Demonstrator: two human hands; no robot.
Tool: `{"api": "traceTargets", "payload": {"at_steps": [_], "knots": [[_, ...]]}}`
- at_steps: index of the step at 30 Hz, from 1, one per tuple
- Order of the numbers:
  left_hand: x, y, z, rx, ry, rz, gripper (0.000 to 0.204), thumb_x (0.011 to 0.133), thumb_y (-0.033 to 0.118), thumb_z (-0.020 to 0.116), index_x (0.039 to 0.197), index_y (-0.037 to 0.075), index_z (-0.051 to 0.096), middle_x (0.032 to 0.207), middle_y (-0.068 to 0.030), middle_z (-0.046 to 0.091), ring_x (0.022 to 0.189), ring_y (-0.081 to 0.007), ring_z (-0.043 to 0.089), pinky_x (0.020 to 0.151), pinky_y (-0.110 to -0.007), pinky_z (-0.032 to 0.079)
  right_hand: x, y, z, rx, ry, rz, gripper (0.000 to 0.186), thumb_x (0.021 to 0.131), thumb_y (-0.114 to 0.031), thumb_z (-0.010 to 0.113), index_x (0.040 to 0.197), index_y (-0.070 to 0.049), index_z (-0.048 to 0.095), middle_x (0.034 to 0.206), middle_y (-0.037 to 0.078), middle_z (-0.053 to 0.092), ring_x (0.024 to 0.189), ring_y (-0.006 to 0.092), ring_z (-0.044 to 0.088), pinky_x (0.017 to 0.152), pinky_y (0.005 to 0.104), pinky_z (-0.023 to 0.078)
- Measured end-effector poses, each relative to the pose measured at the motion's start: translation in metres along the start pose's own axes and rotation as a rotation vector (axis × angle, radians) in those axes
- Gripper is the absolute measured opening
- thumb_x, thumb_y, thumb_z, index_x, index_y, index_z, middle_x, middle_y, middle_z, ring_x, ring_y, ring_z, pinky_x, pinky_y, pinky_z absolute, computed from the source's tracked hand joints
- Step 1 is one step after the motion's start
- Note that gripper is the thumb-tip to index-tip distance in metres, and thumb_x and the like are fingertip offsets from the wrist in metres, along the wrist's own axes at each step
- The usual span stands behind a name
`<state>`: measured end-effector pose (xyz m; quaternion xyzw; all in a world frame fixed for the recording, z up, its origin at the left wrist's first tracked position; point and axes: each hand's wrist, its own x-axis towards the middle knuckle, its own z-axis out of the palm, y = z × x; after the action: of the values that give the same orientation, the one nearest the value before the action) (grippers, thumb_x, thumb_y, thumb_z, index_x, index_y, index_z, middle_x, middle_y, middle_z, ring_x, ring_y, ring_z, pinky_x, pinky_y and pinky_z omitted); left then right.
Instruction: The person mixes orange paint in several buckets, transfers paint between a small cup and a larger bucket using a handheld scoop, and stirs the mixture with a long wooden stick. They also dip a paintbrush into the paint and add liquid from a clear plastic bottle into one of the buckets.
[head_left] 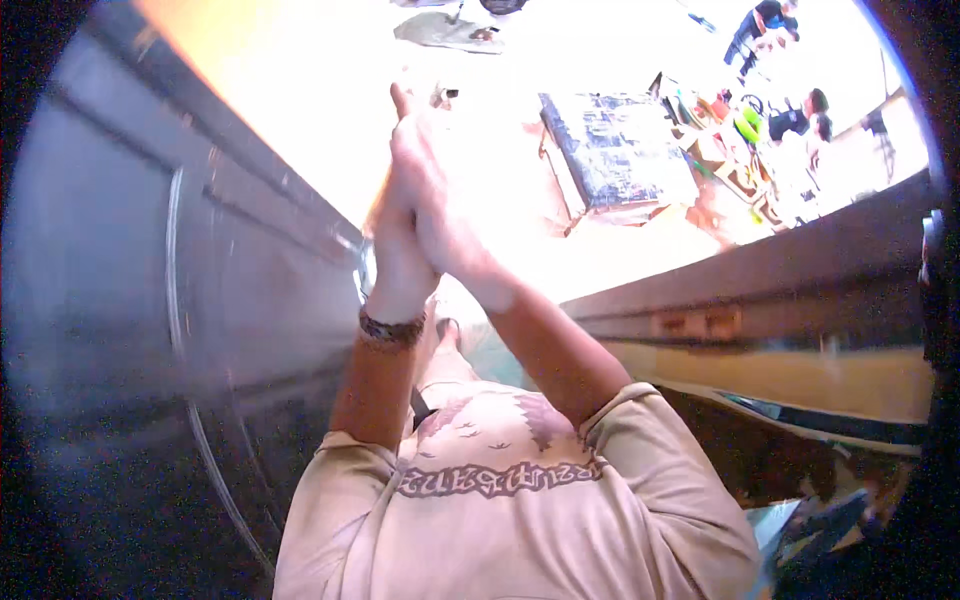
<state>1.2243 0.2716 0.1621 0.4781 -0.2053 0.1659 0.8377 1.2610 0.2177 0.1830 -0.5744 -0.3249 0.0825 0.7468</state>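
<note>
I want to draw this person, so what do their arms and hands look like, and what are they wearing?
Both forearms are bare. The left hand has a dark, patterned bracelet round its wrist. The right hand wears nothing that I can see. Short beige T-shirt sleeves cover the upper arms.

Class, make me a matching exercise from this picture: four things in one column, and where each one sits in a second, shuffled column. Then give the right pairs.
1. hands
2. bracelet
3. dark blue slab
4. beige T-shirt

A. lower middle, with a dark print
B. upper right, on the bright floor
C. around the left wrist
D. pressed together, fingers pointing up

Pairs: 1-D, 2-C, 3-B, 4-A
</note>
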Motion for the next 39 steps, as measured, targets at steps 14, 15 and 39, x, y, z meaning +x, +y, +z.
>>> {"api": "traceTargets", "payload": {"at_steps": [14, 15, 39], "knots": [[0.348, -0.134, -0.140, 0.049, 0.088, -0.368, 0.058, 0.097, 0.042, 0.013, 0.140, 0.003, 0.014, 0.144, -0.0048, 0.021, 0.131, -0.0138, 0.021, 0.107, -0.029, 0.017, 0.335, 0.146, -0.161, -0.252, 0.307, -0.171, 0.060, 0.096, -0.037, 0.027, 0.137, 0.006, 0.017, 0.144, 0.021, 0.015, 0.135, 0.0317, 0.011, 0.109, 0.0346, 0.012], [0.379, -0.134, -0.165, 0.175, -0.041, -0.304, 0.059, 0.097, 0.043, 0.012, 0.140, 0.003, 0.013, 0.144, -0.0050, 0.021, 0.130, -0.0133, 0.022, 0.107, -0.029, 0.018, 0.359, 0.159, -0.158, -0.217, 0.302, -0.200, 0.059, 0.096, -0.036, 0.026, 0.137, 0.006, 0.016, 0.144, 0.021, 0.015, 0.135, 0.0324, 0.010, 0.109, 0.0348, 0.012], [0.905, -0.477, -0.357, 0.408, -0.343, -0.616, 0.082, 0.089, 0.059, 0.019, 0.138, -0.005, 0.006, 0.145, -0.0233, -0.002, 0.134, -0.0354, -0.007, 0.109, -0.039, 0.000, 0.830, 0.393, -0.516, 0.411, 0.741, 0.203, 0.045, 0.094, -0.019, 0.037, 0.133, 0.002, 0.030, 0.142, 0.014, 0.024, 0.129, 0.0261, 0.028, 0.101, 0.0352, 0.032]]}}
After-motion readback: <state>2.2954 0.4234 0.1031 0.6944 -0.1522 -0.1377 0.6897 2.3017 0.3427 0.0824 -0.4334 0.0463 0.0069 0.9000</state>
